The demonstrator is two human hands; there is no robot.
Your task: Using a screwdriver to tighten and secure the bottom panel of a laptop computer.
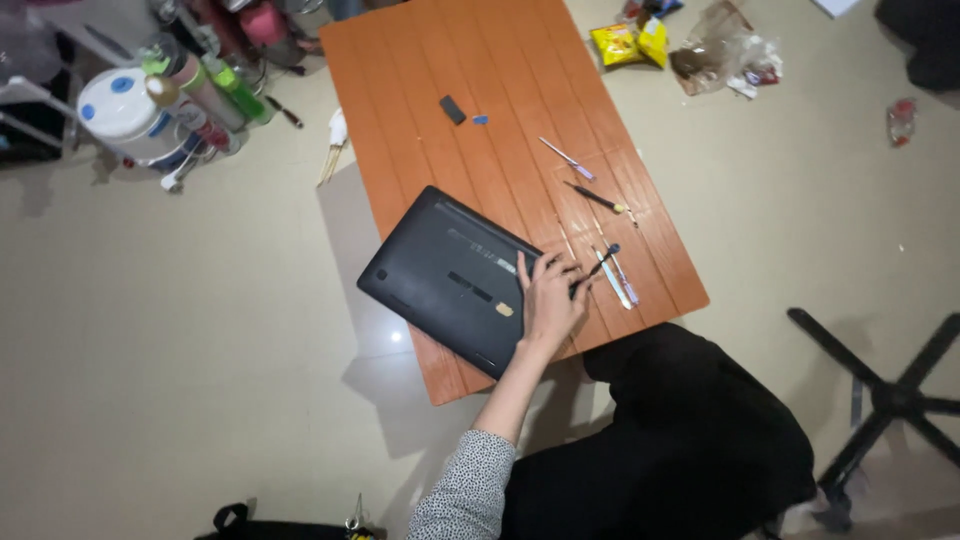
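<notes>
My left hand (550,303) lies palm down with its fingers spread on the right corner of a black laptop (450,280). The laptop rests upside down at the near edge of a low orange table (500,90). A thin black tool (601,264) lies by my fingertips, its near end touching them; I cannot tell whether a finger pinches it. Two pale flat tools (620,280) lie just right of it. My right hand is out of view.
Farther up the table lie a dark screwdriver (597,198), a light pen-like tool (568,159), a small black block (452,109) and a blue pick (481,120). Bottles and a white jug (125,110) stand at the left. Snack bags (628,42) lie on the floor; a chair base (885,395) is at the right.
</notes>
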